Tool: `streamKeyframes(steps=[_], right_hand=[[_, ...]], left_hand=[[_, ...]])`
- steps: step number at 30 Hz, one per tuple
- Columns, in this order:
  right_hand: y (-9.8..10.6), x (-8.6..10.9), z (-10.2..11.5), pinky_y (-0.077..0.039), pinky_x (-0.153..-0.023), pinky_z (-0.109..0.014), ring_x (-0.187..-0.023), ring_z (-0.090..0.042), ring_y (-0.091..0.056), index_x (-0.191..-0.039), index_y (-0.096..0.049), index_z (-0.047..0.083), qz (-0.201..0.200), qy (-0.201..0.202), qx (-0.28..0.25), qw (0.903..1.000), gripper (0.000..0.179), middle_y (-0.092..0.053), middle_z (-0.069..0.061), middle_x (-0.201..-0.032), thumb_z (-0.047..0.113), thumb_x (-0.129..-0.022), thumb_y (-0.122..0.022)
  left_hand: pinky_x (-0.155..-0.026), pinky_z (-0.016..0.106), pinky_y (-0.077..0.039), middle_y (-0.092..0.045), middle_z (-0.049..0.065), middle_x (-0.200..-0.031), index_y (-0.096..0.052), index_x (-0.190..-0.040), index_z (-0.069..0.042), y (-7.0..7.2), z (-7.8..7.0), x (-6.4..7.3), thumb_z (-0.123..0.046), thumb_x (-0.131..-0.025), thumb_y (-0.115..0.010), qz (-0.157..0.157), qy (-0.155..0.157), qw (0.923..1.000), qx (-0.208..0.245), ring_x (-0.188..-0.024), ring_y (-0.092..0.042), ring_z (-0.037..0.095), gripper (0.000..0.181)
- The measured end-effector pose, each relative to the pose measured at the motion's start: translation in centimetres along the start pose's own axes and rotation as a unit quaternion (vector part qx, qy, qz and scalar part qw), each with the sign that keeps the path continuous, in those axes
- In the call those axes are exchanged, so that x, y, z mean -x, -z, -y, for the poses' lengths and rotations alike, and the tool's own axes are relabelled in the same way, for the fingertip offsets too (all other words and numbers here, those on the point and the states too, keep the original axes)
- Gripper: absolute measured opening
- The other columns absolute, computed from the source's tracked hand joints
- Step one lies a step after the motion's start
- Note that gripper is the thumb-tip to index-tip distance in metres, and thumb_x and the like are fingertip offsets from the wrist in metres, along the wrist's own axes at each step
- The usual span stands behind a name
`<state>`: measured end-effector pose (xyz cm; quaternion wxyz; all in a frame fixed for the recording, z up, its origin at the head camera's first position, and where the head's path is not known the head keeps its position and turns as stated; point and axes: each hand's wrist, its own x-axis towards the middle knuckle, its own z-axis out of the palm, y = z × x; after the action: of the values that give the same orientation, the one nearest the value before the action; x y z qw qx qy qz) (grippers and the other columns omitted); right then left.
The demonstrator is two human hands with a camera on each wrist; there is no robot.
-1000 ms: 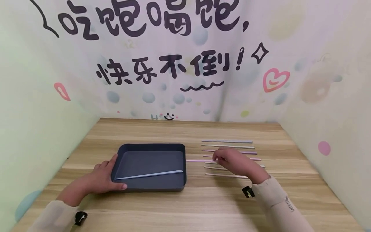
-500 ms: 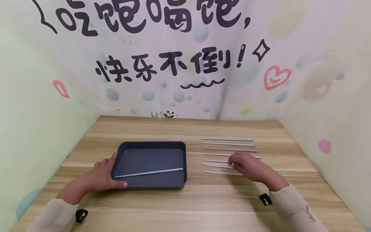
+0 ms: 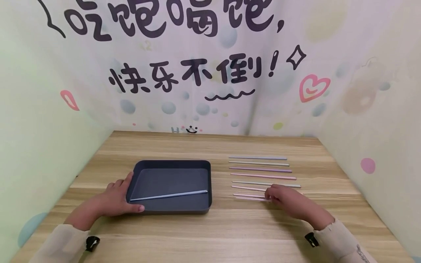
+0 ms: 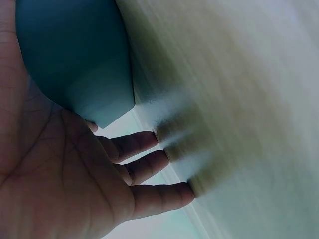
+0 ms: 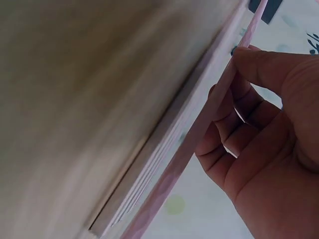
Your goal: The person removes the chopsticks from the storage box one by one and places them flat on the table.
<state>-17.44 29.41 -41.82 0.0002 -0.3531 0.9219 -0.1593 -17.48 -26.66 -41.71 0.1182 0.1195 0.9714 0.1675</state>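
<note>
A dark grey rectangular tray (image 3: 174, 182) sits left of centre on the table, with one blue-grey chopstick (image 3: 169, 196) slanting across its floor. My left hand (image 3: 113, 201) rests against its near left corner, thumb along the front side. In the left wrist view, the other fingers (image 4: 162, 199) lie fairly straight and reach the table beside the tray wall. To the right, my right hand (image 3: 285, 201) pinches a pink chopstick (image 5: 184, 144) between thumb and fingers, just above the nearest chopstick of a row. Part of that nearest chopstick is hidden by the hand.
Several chopsticks lie roughly parallel right of the tray, among them a bluish one (image 3: 258, 158) farthest back, a purple one (image 3: 260, 170) and a pink one (image 3: 263, 176). Behind the wooden table (image 3: 210, 241) hangs a printed backdrop (image 3: 184, 113).
My right hand, with the pink chopstick in its pinch, has moved right and towards me, from beside the tray to the near end of the row. My left hand stays put.
</note>
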Motion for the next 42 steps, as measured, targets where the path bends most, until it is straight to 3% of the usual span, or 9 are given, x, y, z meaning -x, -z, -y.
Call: streamKeyframes(steps=[22,42], right_hand=[[-0.40,0.55,0.47,-0.045,-0.064,-0.028,-0.072,-0.002,-0.046,-0.088,-0.063,0.021,0.012,-0.003,0.031,0.9994,0.019,-0.053,0.013,-0.083,0.002,-0.092,-0.067],[-0.49,0.22,0.48,-0.043,-0.064,-0.028,-0.072,-0.002,-0.046,-0.087,-0.061,0.021,0.020,0.008,0.040,0.9990,0.022,-0.052,0.013,-0.084,0.001,-0.091,-0.069]], left_hand=[[-0.093,0.066,-0.038,-0.035,0.046,-0.134,-0.007,-0.151,0.013,-0.01,-0.10,-0.10,-0.067,-0.073,-0.076,-0.010,-0.009,0.9999,-0.009,-0.119,-0.034,0.064,0.131],[-0.093,0.068,-0.037,-0.031,0.047,-0.137,-0.006,-0.151,0.013,0.11,-0.26,0.12,-0.069,-0.073,-0.074,0.001,0.004,1.0000,-0.003,-0.123,-0.030,0.065,0.132]])
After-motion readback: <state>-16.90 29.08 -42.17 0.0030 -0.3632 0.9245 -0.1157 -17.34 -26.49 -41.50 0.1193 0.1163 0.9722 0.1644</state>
